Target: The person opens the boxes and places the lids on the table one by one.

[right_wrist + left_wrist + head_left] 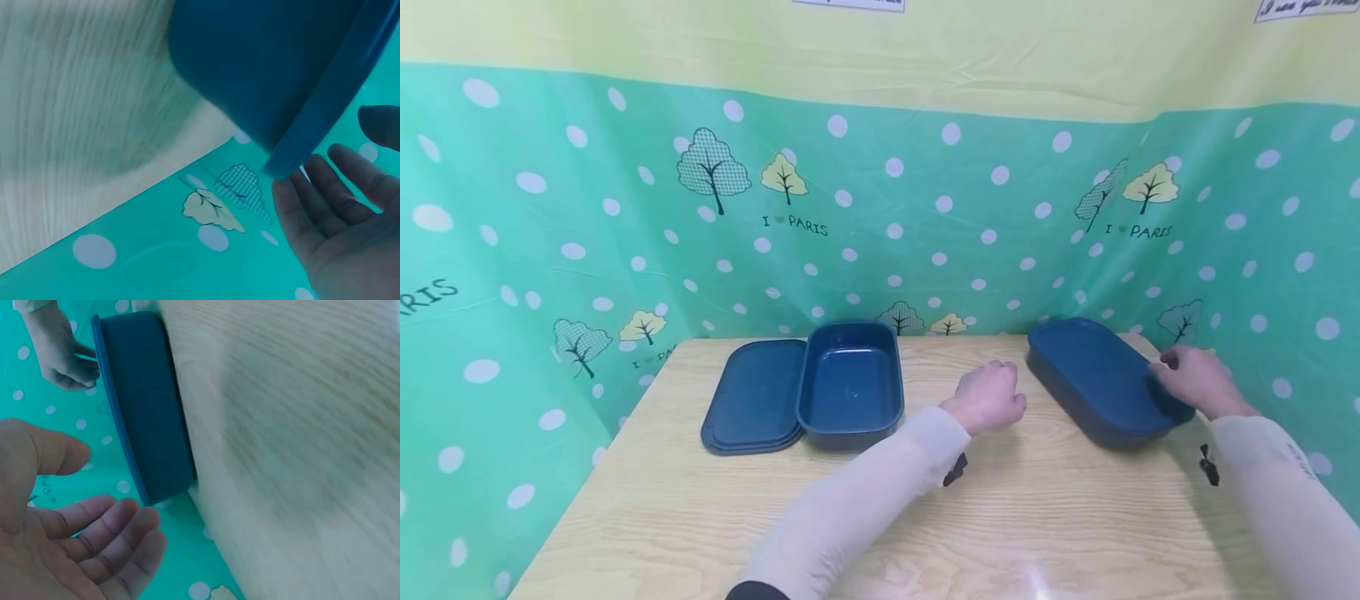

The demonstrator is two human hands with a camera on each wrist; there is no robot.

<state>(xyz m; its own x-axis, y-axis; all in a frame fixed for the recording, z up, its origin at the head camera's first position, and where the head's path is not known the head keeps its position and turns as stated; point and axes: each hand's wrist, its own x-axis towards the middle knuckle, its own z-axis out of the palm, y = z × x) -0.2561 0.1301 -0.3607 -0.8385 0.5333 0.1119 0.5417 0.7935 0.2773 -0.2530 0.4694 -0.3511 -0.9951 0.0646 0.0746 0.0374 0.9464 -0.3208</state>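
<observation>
On the table's right side sits a dark blue box with its lid on, turned at an angle. My right hand is at the right edge of that lid. In the right wrist view its loosely bent fingers are at the rim; whether they touch it I cannot tell. Left of the box hovers my left hand, holding nothing. The left wrist view shows its fingers loosely bent and the thumb apart, with the lidded box beyond them.
An uncovered dark blue box stands at the back middle of the wooden table. A separate blue lid lies against its left side. Behind the table hangs a green and yellow dotted cloth.
</observation>
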